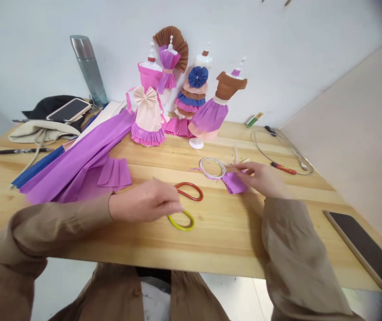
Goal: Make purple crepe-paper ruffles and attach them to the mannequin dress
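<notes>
My left hand (150,200) is closed over a pair of scissors, with the red handle loop (191,191) and yellow handle loop (184,227) sticking out to its right; the blades are hidden under the hand. My right hand (257,176) reaches in from the right, fingers pinched at the right edge of a narrow white roll of tape (204,169). A small piece of purple crepe paper (234,183) lies just under those fingers, and a thin purple strip lies by the roll.
Several small dress forms in paper dresses (211,113) stand along the wall. Long purple paper (84,156) and a pleated piece (115,173) lie left. Around them are a bottle (88,69), a pen (23,151), a phone (68,110), a cable (260,154) and another phone (361,245).
</notes>
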`<state>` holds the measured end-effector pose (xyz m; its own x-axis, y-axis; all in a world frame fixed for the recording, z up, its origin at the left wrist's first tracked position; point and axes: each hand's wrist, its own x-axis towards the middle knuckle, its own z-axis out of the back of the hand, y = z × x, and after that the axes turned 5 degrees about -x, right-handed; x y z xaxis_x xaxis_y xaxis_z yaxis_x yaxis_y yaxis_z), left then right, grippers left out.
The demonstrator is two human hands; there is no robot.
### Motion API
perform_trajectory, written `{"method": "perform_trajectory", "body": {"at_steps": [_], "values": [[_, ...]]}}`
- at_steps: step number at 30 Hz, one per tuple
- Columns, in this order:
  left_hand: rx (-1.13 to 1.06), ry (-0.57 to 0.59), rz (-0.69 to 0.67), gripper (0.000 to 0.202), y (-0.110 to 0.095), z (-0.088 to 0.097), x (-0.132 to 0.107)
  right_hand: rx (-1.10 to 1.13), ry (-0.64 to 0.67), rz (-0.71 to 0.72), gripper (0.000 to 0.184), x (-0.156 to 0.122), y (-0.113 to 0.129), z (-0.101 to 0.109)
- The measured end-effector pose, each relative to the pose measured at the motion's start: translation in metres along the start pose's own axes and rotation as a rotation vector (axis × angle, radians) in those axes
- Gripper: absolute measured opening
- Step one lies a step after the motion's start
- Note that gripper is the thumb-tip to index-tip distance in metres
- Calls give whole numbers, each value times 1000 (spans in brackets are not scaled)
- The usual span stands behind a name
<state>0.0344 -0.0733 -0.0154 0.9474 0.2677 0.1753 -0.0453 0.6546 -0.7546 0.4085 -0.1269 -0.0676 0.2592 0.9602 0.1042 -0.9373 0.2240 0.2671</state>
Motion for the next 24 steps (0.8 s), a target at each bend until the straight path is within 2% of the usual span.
{"method": "perform_trajectory", "body": {"at_steps": [3,6,8,10,12,14,16,17,19,21,24], "values": [[129,135,-117,32,-3,-19,-4,-6,74,37,32,-1,-1,-4],[207,159,-222,34,-3,-38,-9,6,172,70,23,-3,0,-1],[250,167,-256,34,0,-50,-12,33,286,114,30,-7,3,2],[289,163,-242,35,6,-57,-12,126,453,193,41,-12,11,4],[310,140,-187,34,13,-60,-10,262,603,273,45,-17,21,6],[307,100,-108,33,19,-57,-7,347,663,309,42,-20,33,5],[297,44,-20,35,22,-49,-2,353,596,282,41,-20,45,2],[298,15,27,36,22,-44,1,333,502,250,40,-19,51,0],[313,-29,88,35,19,-35,8,248,230,189,38,-14,65,-9],[359,-6,98,33,13,-30,17,127,2,228,34,-6,80,-19],[452,80,45,31,5,-32,27,36,-53,317,16,7,94,-29]]}}
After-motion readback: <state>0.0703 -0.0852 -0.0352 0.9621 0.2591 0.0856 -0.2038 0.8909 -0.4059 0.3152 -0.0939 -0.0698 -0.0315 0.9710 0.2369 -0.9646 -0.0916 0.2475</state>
